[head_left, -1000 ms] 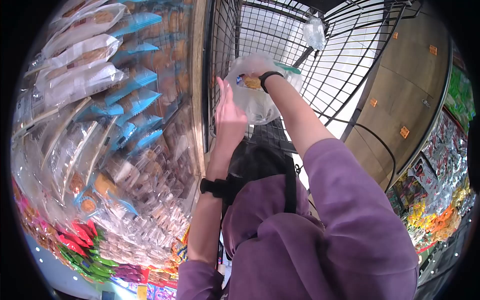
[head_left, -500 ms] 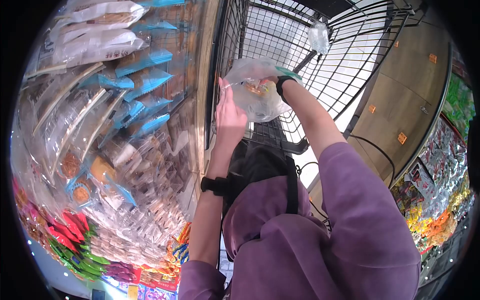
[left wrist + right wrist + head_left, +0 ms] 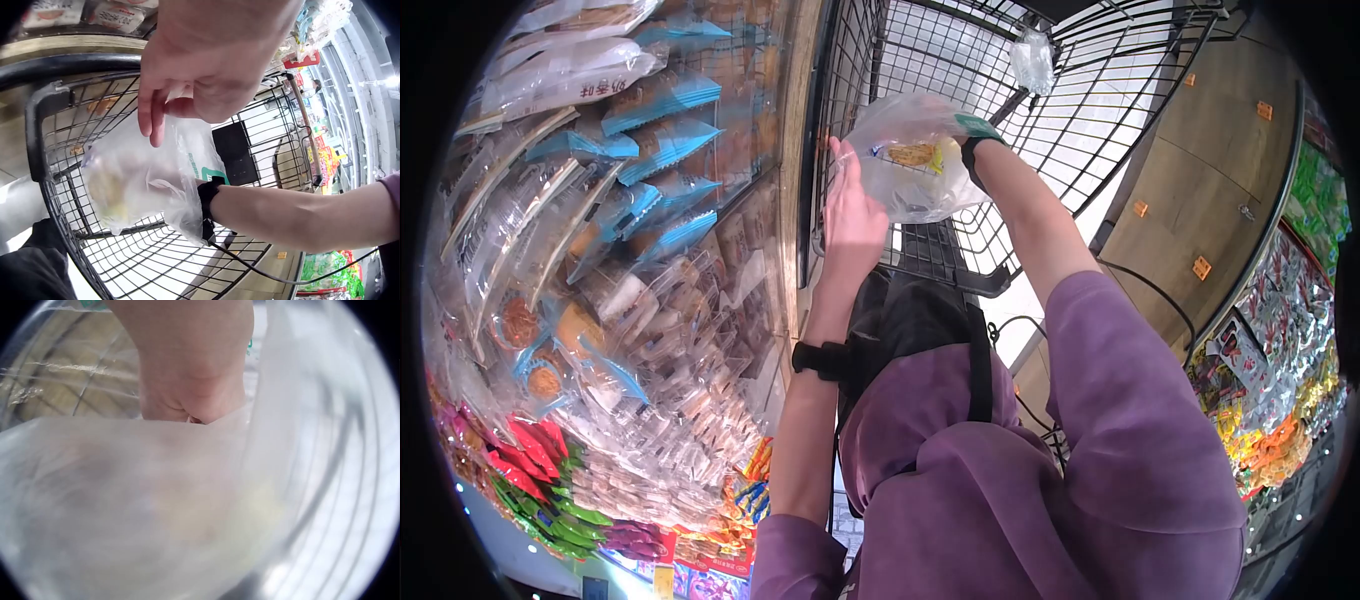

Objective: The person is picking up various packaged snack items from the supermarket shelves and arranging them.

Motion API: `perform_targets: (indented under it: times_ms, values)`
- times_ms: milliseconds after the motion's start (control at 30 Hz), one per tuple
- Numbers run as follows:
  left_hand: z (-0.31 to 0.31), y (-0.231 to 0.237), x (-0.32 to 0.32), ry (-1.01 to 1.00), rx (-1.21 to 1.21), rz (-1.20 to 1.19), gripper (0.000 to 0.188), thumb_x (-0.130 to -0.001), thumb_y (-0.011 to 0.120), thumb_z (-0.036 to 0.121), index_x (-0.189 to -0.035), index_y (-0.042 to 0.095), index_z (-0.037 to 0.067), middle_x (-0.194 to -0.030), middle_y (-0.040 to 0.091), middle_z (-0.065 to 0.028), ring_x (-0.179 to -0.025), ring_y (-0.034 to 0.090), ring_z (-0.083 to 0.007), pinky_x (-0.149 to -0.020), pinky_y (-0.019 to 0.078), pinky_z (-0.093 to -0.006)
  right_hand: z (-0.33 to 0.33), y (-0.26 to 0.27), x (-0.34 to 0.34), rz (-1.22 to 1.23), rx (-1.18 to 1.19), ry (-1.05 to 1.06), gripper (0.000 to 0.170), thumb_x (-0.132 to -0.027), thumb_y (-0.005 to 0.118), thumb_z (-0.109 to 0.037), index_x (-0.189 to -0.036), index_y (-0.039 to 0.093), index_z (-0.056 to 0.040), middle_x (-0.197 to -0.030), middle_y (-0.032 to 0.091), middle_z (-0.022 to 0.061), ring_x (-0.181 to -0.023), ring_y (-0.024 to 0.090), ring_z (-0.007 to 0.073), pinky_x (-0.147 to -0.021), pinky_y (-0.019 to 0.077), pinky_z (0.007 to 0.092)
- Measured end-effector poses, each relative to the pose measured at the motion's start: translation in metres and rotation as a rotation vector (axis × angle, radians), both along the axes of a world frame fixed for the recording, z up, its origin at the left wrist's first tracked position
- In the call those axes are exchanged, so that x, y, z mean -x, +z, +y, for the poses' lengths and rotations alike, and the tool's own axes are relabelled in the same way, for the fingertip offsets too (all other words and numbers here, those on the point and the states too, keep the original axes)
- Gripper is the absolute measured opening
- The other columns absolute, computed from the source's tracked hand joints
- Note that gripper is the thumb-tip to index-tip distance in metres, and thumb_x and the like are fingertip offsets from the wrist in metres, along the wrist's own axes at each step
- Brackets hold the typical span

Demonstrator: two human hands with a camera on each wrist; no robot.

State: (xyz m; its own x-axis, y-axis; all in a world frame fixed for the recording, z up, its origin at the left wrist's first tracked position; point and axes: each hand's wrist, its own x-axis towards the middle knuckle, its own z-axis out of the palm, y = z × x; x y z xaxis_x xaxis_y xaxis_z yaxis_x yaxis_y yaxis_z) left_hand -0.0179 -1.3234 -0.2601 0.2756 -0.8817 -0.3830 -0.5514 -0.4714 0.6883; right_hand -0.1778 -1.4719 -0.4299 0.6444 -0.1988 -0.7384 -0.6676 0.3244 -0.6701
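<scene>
A translucent plastic bag point(image 3: 905, 195) with green print hangs over the shopping cart point(image 3: 990, 284). My left hand point(image 3: 855, 215) pinches its upper edge between thumb and fingers, as the left wrist view also shows. Inside the bag lies a yellowish packaged item point(image 3: 915, 156), blurred through the film in the left wrist view. My right hand point(image 3: 194, 375) reaches into the bag from the right, wrist at the green-printed edge. Plastic covers its fingers in the right wrist view, so I cannot tell whether they grip anything.
Wrapped snacks, several with blue ends point(image 3: 665, 150), fill the shelf on the left. A small clear plastic bundle point(image 3: 1032, 62) hangs at the cart's far side. Wooden panels point(image 3: 1200, 170) and more packets point(image 3: 1265, 330) line the right. A dark cable point(image 3: 1160, 290) runs beside the right arm.
My right hand has shifted right, from over the bag's middle to its green-printed edge. The packaged item shows more plainly in the bag. The left hand keeps its hold.
</scene>
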Motion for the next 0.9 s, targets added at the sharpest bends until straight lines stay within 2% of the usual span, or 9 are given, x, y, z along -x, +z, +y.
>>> perform_targets:
  times_ms: [33,367,567,633,667,733,833,867,900]
  values:
    - [0.000,-0.001,0.000,-0.008,0.003,-0.026,0.076,-0.081,0.038,-0.012,-0.154,0.020,-0.004,-0.157,0.028,-0.0299,-0.080,0.071,-0.0297,-0.083,0.0559,-0.0363,0.001,0.000,0.001,0.001,-0.006,-0.001,0.062,-0.087,0.066,-0.050,-0.134,0.060,-0.0092,-0.118,0.069,0.0122,-0.109,0.066,0.0242,-0.090,0.0522,0.0374]
    - [-0.006,0.002,0.001,-0.021,-0.020,-0.014,0.084,-0.075,0.043,-0.013,-0.155,0.017,-0.005,-0.155,0.031,-0.0311,-0.077,0.070,-0.0283,-0.085,0.0547,-0.0368,-0.002,0.000,0.006,-0.008,-0.041,-0.005,0.065,-0.088,0.067,-0.051,-0.137,0.057,-0.0086,-0.120,0.068,0.0130,-0.111,0.065,0.0247,-0.092,0.0519,0.0383]
    - [-0.002,-0.003,-0.001,-0.031,-0.062,-0.042,0.086,-0.075,0.045,-0.015,-0.155,0.015,-0.006,-0.156,0.027,-0.0316,-0.078,0.069,-0.0287,-0.090,0.0531,-0.0374,-0.012,0.008,0.000,-0.023,-0.055,0.029,0.067,-0.089,0.067,-0.052,-0.138,0.056,-0.0082,-0.121,0.067,0.0134,-0.112,0.065,0.0250,-0.092,0.0518,0.0389]
    - [0.005,-0.017,-0.006,-0.079,0.018,-0.128,0.086,-0.075,0.045,-0.015,-0.155,0.014,-0.006,-0.157,0.025,-0.0319,-0.086,0.069,-0.0306,-0.092,0.0522,-0.0374,-0.015,0.023,-0.005,-0.023,-0.078,0.044,0.068,-0.089,0.067,-0.052,-0.139,0.055,-0.0081,-0.122,0.067,0.0136,-0.112,0.065,0.0251,-0.093,0.0518,0.0390]
    - [0.010,-0.023,-0.007,-0.122,0.073,-0.213,0.086,-0.075,0.046,-0.015,-0.155,0.014,-0.007,-0.157,0.025,-0.0320,-0.094,0.068,-0.0325,-0.094,0.0516,-0.0372,-0.013,0.035,-0.004,-0.017,-0.103,0.053,0.065,-0.091,0.066,-0.047,-0.140,0.053,-0.0054,-0.124,0.065,0.0141,-0.112,0.064,0.0240,-0.092,0.0522,0.0368]
    - [0.001,-0.001,-0.008,-0.015,-0.075,0.021,0.082,-0.076,0.048,-0.014,-0.152,0.018,-0.010,-0.157,0.024,-0.0324,-0.130,0.052,-0.0387,-0.106,0.0452,-0.0369,-0.008,0.063,-0.002,-0.005,-0.151,0.072,0.060,-0.096,0.065,-0.038,-0.140,0.049,0.0000,-0.127,0.062,0.0152,-0.113,0.061,0.0220,-0.089,0.0531,0.0324]
    - [0.004,0.010,-0.006,-0.046,-0.060,-0.033,0.077,-0.077,0.049,-0.013,-0.149,0.025,-0.013,-0.156,0.024,-0.0325,-0.142,0.036,-0.0382,-0.111,0.0404,-0.0371,0.007,0.084,0.009,-0.051,0.009,0.059,0.065,-0.095,0.066,-0.042,-0.141,0.048,0.0005,-0.125,0.062,0.0150,-0.119,0.057,0.0239,-0.102,0.0452,0.0355]
    - [0.006,0.007,-0.005,-0.006,-0.092,0.003,0.070,-0.080,0.050,-0.010,-0.147,0.030,-0.014,-0.156,0.026,-0.0324,-0.141,0.040,-0.0376,-0.112,0.0395,-0.0375,0.008,0.099,0.013,-0.058,-0.017,0.041,0.067,-0.093,0.068,-0.046,-0.140,0.050,-0.0021,-0.126,0.061,0.0141,-0.121,0.054,0.0240,-0.108,0.0382,0.0376]
    - [0.008,0.010,-0.004,-0.016,-0.101,-0.011,0.069,-0.081,0.050,-0.008,-0.147,0.030,-0.013,-0.156,0.026,-0.0321,-0.140,0.041,-0.0378,-0.112,0.0398,-0.0376,0.008,0.116,0.014,-0.072,-0.038,0.042,0.062,-0.092,0.069,-0.041,-0.138,0.051,-0.0029,-0.125,0.062,0.0132,-0.119,0.056,0.0233,-0.105,0.0405,0.0369]
